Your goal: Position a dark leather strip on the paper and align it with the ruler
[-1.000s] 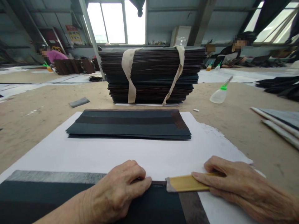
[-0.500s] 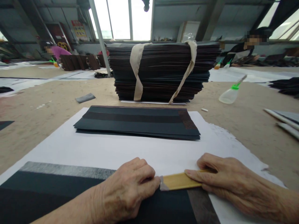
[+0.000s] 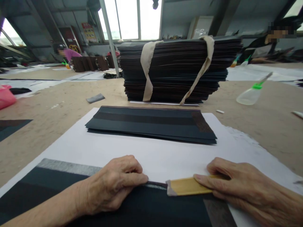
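My left hand (image 3: 111, 186) presses down on a dark folded sheet (image 3: 151, 211) at the near edge, fingertips curled on its top fold. My right hand (image 3: 239, 186) grips a flat yellow bamboo stick (image 3: 187, 186), whose grey tip lies on the fold just right of my left fingertips. Both rest on a large white paper sheet (image 3: 156, 154). Beyond lies a small flat pile of dark folded sheets (image 3: 151, 124), and behind it a tall bundle of dark sheets (image 3: 175, 71) tied with beige straps.
A clear squeeze bottle with a green cap (image 3: 251, 94) lies at right on the tan table (image 3: 272, 126). A grey scrap (image 3: 95, 98) lies at left, a pink object (image 3: 6, 97) at the far left. Other people work at the back.
The stick's tip drew back to the right, away from my left fingertips, after sliding left toward them. The view shifted left, bringing the pink object in.
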`<state>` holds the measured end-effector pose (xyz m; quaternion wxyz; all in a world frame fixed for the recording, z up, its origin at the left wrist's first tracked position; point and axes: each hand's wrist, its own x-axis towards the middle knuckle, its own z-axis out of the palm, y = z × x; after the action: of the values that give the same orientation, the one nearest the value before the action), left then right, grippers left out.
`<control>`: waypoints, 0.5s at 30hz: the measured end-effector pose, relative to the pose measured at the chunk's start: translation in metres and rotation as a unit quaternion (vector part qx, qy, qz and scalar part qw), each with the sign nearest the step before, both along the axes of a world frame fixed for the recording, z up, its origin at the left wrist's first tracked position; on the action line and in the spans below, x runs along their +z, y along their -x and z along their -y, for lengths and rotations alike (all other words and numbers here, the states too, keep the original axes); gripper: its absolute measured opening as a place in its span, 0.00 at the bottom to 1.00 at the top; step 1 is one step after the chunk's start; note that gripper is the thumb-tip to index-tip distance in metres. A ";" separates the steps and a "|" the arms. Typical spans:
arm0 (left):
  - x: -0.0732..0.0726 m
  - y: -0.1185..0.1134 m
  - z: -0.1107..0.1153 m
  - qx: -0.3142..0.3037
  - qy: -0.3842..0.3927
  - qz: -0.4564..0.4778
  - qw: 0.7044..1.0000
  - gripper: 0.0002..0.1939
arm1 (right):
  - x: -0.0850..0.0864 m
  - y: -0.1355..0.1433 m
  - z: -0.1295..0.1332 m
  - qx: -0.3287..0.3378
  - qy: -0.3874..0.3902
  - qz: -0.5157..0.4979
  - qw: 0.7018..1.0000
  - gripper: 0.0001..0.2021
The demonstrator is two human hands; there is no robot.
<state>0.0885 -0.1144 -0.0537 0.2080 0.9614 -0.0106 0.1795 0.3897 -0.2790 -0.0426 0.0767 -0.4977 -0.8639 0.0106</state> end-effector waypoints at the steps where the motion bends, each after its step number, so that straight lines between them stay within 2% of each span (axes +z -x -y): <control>1: -0.001 0.001 0.000 0.003 -0.007 0.006 1.000 0.17 | 0.000 0.001 -0.002 0.004 -0.004 0.001 1.000 0.17; 8: -0.002 -0.003 0.002 -0.007 -0.086 0.024 0.996 0.17 | 0.004 0.013 -0.012 0.018 -0.017 -0.015 1.000 0.17; 15: -0.002 -0.004 0.003 -0.008 -0.105 0.026 0.994 0.15 | 0.001 0.024 -0.026 0.026 0.003 -0.007 1.000 0.17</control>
<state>0.0921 -0.1175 -0.0555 0.1075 0.9728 -0.0427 0.2009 0.3659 -0.2533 -0.0419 0.0807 -0.4748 -0.8762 0.0191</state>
